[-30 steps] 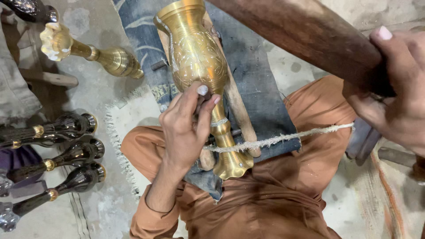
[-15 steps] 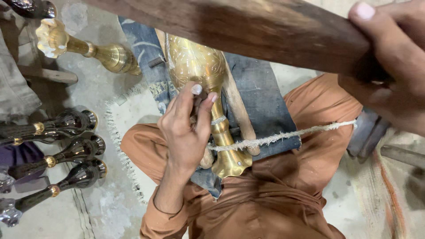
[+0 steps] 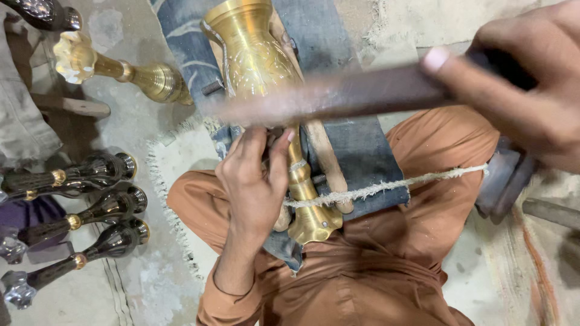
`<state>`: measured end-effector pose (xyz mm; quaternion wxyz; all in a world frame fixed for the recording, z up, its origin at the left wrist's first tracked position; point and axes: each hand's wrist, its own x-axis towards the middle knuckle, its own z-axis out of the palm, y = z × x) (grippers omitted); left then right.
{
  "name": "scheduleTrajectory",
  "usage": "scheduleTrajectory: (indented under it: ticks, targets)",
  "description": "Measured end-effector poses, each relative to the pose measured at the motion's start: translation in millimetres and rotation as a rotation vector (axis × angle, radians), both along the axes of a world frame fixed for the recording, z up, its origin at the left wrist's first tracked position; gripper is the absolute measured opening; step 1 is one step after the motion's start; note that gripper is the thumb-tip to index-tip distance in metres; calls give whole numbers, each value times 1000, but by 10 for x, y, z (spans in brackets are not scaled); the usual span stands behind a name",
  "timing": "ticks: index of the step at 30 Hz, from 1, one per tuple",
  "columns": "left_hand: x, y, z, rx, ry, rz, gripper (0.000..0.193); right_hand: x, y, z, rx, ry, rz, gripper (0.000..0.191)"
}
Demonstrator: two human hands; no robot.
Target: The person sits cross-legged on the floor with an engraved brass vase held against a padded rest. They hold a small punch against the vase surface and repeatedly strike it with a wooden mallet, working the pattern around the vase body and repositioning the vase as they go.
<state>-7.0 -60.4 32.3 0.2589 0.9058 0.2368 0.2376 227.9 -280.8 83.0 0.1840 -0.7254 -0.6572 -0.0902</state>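
An engraved brass vase [image 3: 254, 54] lies lengthwise on a blue denim cloth [image 3: 356, 151] over my lap, its foot toward me. A frayed white rope [image 3: 386, 187] crosses the stem near the foot. My left hand [image 3: 254, 181] is closed on the narrow stem, fingers pinched just below the body; anything small between them is hidden. My right hand [image 3: 519, 102], close to the camera at the upper right, grips a dark wooden stick [image 3: 338, 96]. The stick is blurred and runs across the vase just above my left fingers.
Another brass vase [image 3: 121, 72] lies on the concrete floor at the upper left. Three dark vases with brass rings [image 3: 90, 208] lie side by side at the left. My legs in orange cloth [image 3: 362, 271] fill the lower middle. A grey object [image 3: 501, 181] sits by my right knee.
The wooden stick has swung down from the top of the view to just above my left fingers. My left hand stays on the stem.
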Motion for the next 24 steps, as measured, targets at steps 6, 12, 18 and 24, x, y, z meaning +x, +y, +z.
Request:
scheduleTrajectory:
  ticks: [6, 12, 18, 24]
  targets:
    - [31, -43, 3, 41, -121, -16, 30, 18, 111, 141, -10, -29, 11, 77]
    - [17, -65, 18, -26, -78, -6, 27, 54, -48, 47, -77, -127, 47, 85]
    - [14, -94, -6, -1, -96, -5, 27, 78, -225, -252, 50, 8, 4, 72]
    - [7, -133, -30, -15, -101, 42, 25, 11, -123, -191, 102, 217, -111, 71]
